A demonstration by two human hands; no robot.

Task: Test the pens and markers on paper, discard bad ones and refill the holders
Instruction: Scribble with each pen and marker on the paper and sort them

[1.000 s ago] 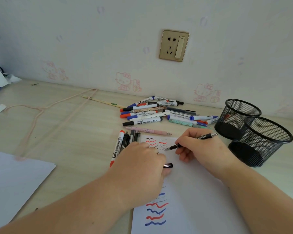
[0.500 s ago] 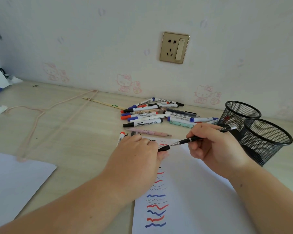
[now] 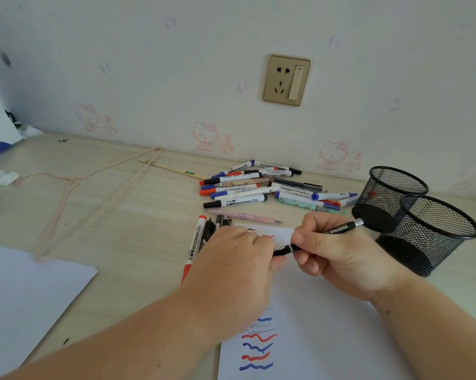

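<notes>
A: Your right hand (image 3: 338, 256) is pinching the black pen (image 3: 317, 238), thumb and fingers wrapped round the barrel, silver end tipped up toward the mesh holders.

B: And your left hand (image 3: 231, 267)?

A: Fingers curled, meeting the pen's front end right at the tip. It looks like you're gripping the cap there, though the knuckles hide most of it. All of this sits over the white paper (image 3: 327, 325) on the table (image 3: 121, 215).

B: What's on that sheet?

A: Red, blue and thin black squiggles run down its left edge, with more scribbles near the top.

B: The rest of the pens?

A: A red whiteboard marker (image 3: 194, 246) and a few dark pens lie just left of your left hand. The big pile of markers (image 3: 258, 185) lies near the wall. Both black mesh holders (image 3: 423, 223) stand on the right, touching each other.
</notes>
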